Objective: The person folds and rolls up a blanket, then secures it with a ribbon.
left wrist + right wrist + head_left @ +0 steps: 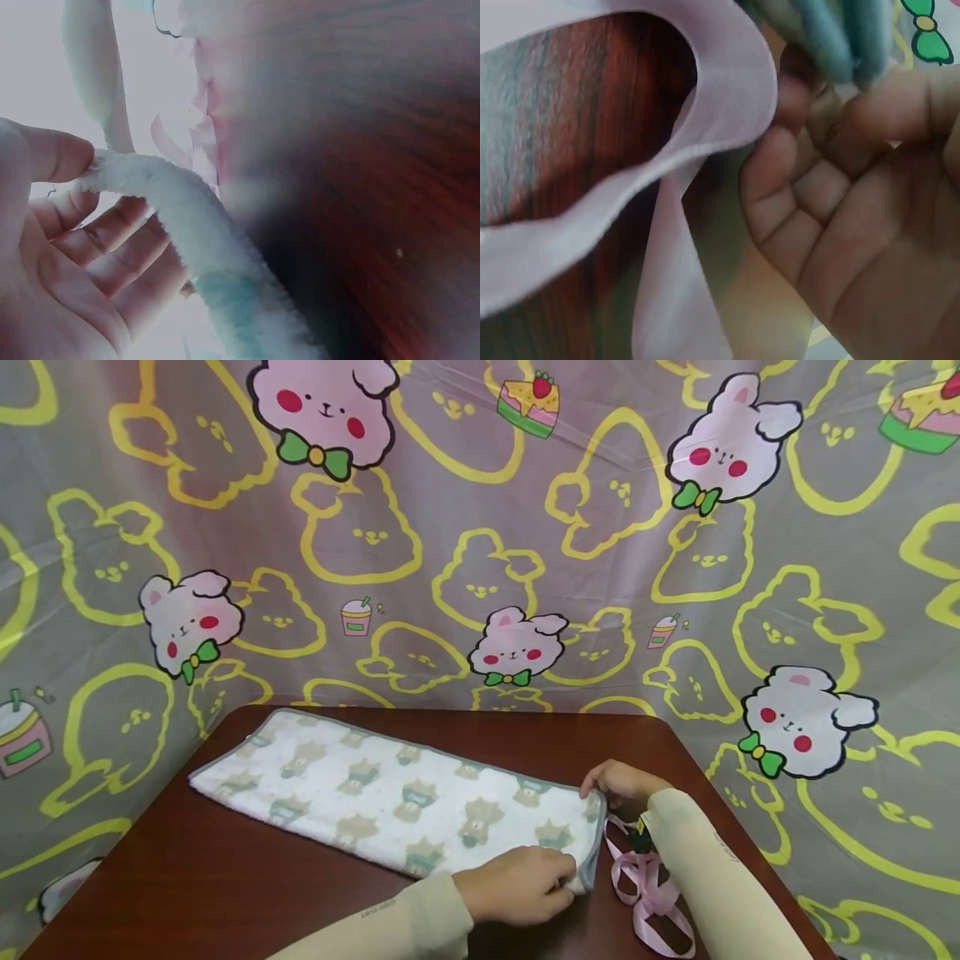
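Observation:
A white fleecy towel (375, 789) with beige bears and a grey-blue border lies folded into a long strip across the table. At its right end, my left hand (517, 885) pinches the near corner, and in the left wrist view the thumb and index finger grip the fluffy edge (187, 202). My right hand (618, 783) holds the far corner of that same end. The right wrist view has the grey-blue edging (836, 41) between that hand's thumb and fingers, which partly hide it. Beneath the right forearm lies a looped pink ribbon (652, 893).
The dark reddish-brown table (225, 877) ends at a patterned curtain (420, 543) behind and on both sides. A small dark item with a yellow mark (641, 835) sits by the ribbon, partly covered by the right sleeve; its kind is unclear.

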Demonstrator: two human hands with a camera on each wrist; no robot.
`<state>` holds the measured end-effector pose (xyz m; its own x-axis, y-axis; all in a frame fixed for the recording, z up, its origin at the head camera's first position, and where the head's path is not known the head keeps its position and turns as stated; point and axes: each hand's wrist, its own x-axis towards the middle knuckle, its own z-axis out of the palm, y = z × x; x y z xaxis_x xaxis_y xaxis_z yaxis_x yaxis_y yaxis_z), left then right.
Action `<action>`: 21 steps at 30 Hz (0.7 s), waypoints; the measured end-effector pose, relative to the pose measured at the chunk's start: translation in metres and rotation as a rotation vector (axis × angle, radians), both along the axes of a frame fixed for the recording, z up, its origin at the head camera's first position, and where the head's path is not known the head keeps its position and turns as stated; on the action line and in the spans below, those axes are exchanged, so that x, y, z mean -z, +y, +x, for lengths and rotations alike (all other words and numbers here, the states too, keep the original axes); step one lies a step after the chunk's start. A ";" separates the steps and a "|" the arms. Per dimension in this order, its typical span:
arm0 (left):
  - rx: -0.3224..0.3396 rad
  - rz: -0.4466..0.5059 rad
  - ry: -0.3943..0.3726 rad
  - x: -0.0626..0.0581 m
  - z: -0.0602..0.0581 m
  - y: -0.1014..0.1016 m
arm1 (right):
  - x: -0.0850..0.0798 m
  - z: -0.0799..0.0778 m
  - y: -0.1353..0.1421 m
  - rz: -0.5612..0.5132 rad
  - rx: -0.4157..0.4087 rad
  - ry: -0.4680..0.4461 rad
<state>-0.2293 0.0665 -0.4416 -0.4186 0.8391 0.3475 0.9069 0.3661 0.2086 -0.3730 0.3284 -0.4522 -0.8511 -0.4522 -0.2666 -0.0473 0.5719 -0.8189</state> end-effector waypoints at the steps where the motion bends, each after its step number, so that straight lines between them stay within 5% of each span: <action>1: 0.001 0.012 -0.016 0.000 -0.001 -0.001 | 0.001 0.000 0.002 -0.020 -0.006 -0.002; 10: -0.014 0.137 -0.102 -0.010 -0.006 -0.010 | 0.007 -0.001 0.015 -0.109 -0.125 -0.021; 21: -0.086 0.257 -0.096 -0.022 -0.008 -0.022 | 0.005 -0.006 0.014 -0.208 -0.070 0.003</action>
